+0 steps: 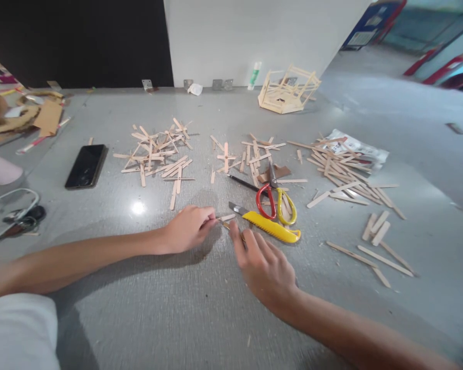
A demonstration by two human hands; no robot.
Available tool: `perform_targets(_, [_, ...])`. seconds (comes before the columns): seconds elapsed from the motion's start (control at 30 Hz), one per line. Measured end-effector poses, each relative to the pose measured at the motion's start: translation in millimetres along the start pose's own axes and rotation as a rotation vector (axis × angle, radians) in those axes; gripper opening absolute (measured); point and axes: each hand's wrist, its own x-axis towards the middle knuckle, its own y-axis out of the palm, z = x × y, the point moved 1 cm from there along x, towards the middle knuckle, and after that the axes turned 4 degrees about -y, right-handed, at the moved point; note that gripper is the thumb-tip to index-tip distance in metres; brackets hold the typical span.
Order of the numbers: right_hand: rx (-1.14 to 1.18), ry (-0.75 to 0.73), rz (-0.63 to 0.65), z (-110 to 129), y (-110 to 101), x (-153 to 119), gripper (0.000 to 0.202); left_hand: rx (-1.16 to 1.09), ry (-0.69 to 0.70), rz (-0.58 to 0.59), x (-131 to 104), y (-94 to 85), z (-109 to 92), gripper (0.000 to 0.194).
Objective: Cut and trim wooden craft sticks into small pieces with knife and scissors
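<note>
My left hand (189, 227) pinches a small wooden stick (227, 218) near the middle of the grey table. Just to the right, my right hand (264, 259) is closed round a thin tool whose yellowish tip (226, 225) points at the stick; most of it is hidden by the fingers. Beyond my right hand lies a yellow cutter (272, 226) with its blade out. Scissors (273, 198) with one red and one yellow handle rest behind it, beside a black pen-like object (241, 181). Loose wooden sticks (254, 156) lie past them.
On the grey table (146, 308), more stick piles (154, 149) lie at centre-left and right (343, 169). A black phone (86, 166) is at left, near a white cable (11, 195). A glue stick (254, 75) and a wooden stick frame (285, 97) stand at the back.
</note>
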Motion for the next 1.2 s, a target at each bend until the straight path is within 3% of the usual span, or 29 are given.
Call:
perform_targets(0.53, [-0.003, 0.027, -0.022, -3.3, -6.5, -1.5, 0.031, -0.028, -0.034, -0.004, 1.9, -0.7, 0.9, 0.026])
perform_targets(0.67, [0.004, 0.115, 0.006, -10.7, -1.1, -6.0, 0.029, -0.043, -0.056, -0.015, 3.2, -2.4, 1.6, 0.023])
perform_targets(0.77, [0.286, 0.240, 0.012, -21.4, 7.0, -1.8, 0.025, -0.092, -0.068, 0.014, 3.0, -5.8, -1.5, 0.025])
perform_targets(0.9, [0.769, 0.305, -0.027, -32.2, 15.3, 7.9, 0.026, -0.241, -0.108, 0.146, -0.6, -11.5, -11.4, 0.029])
perform_targets(1.03, [0.947, 0.271, -0.093, -31.7, 20.1, 7.6, 0.018, -0.393, -0.162, 0.267, -4.7, -14.0, -18.9, 0.031])
perform_targets(1.2, [1.002, 0.207, -0.113, -28.0, 22.2, 2.5, 0.026, -0.442, -0.197, 0.292, -3.9, -15.0, -21.1, 0.034])
